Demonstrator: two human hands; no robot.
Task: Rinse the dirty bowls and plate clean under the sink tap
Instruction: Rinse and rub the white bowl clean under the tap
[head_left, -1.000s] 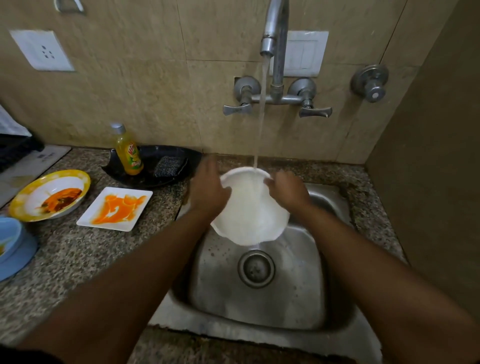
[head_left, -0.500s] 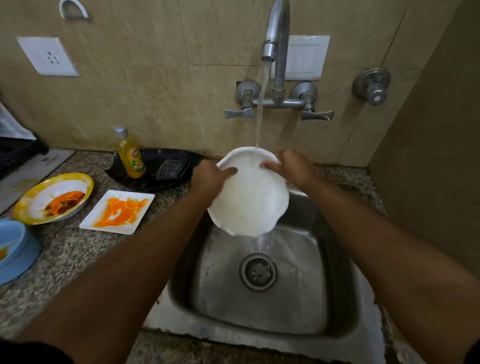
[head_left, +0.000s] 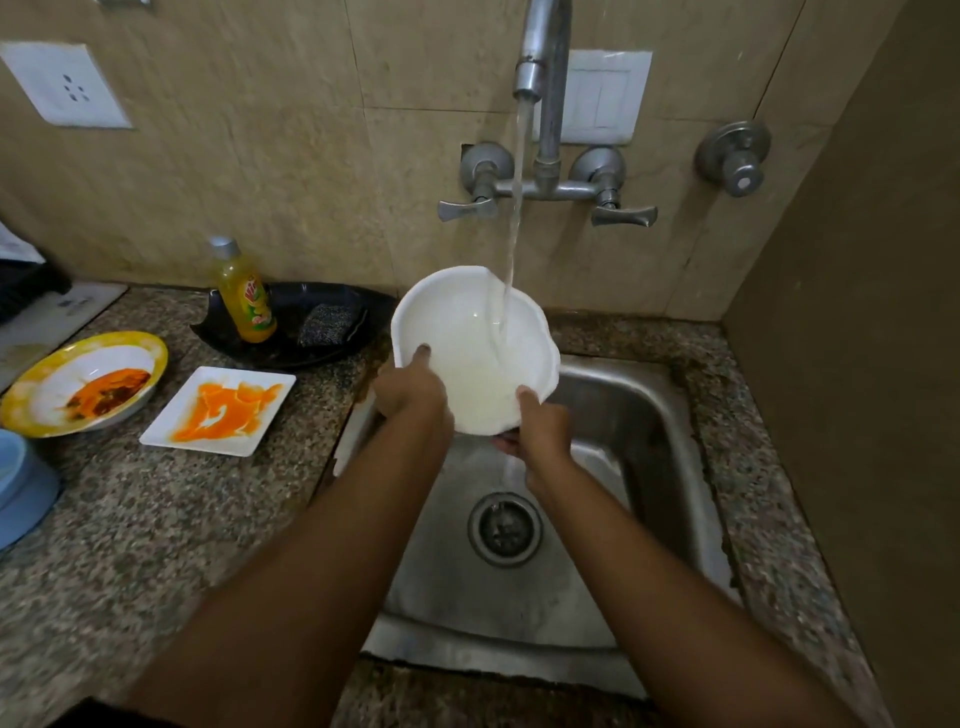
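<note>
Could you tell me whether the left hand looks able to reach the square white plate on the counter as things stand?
Probably not right away: the left hand is gripping the white bowl under the running water. Once freed, the way looks open; the square plate lies uncovered on the counter to its left.

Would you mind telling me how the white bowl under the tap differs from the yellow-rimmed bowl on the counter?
The white bowl is held over the sink by the left hand and right hand; the yellow-rimmed bowl rests on the counter. The white bowl looks clean, with tap water running into it; the yellow-rimmed bowl holds orange and dark residue. The white bowl is tilted; the yellow-rimmed bowl sits flat. Both have white interiors.
</note>
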